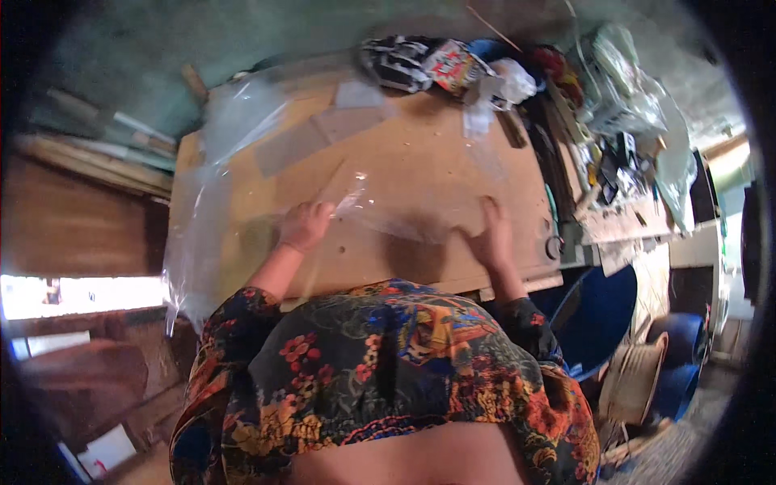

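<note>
A thin clear plastic sheet (380,220) lies in front of me over a light brown board tabletop (404,162), catching bright glints near its left end. My left hand (307,225) is closed at that end, its fingers pinched on the film. At the other end is my right hand (491,233), thumb and fingers apart, close to the film's edge; whether it touches the film is hard to make out. A larger clear plastic sheet (198,218) drapes over the table's left edge. Greyish flat translucent pieces (323,133) lie farther back.
Crumpled bags and packets (449,69) are piled at the back edge. A side surface (622,222) at right carries plastic bags and small clutter. Below it stand a blue barrel (598,315) and a large spool (634,376). Wooden strips (97,166) are stacked at left.
</note>
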Available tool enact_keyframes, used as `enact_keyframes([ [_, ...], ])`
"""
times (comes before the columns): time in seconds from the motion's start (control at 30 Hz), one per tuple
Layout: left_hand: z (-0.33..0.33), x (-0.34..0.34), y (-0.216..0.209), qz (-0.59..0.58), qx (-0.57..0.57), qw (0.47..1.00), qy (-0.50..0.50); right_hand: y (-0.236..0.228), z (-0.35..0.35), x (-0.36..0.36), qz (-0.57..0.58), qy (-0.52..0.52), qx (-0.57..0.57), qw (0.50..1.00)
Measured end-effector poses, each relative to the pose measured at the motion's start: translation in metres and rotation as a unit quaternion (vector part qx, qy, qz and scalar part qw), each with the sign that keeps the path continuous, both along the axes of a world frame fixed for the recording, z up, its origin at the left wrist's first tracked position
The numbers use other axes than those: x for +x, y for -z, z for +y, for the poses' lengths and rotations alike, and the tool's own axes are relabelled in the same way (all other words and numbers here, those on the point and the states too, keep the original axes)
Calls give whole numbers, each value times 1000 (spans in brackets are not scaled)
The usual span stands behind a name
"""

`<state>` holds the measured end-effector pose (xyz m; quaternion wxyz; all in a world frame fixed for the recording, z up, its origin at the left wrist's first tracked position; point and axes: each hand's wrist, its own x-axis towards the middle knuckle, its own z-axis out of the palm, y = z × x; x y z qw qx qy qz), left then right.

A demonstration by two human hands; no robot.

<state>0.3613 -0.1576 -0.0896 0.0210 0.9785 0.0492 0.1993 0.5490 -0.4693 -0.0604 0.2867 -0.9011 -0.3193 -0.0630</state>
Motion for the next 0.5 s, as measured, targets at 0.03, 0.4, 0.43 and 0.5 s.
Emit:
enact_keyframes([
  [0.03,-10,2,-12,5,19,1000,5,-19,34,-23,-47,-83,-32,995],
  [0.4,13,-118,-164,308,-519,797,-3,-120,146,-42,310,-550,-263,729],
  [0.43,25,-136,-162,297,-571,765,-20,-123,167,-43,368,-543,-286,699],
  [0.5,65,-168,-139,265,-463,840,-103,-80,234,-47,156,-559,-268,769],
])
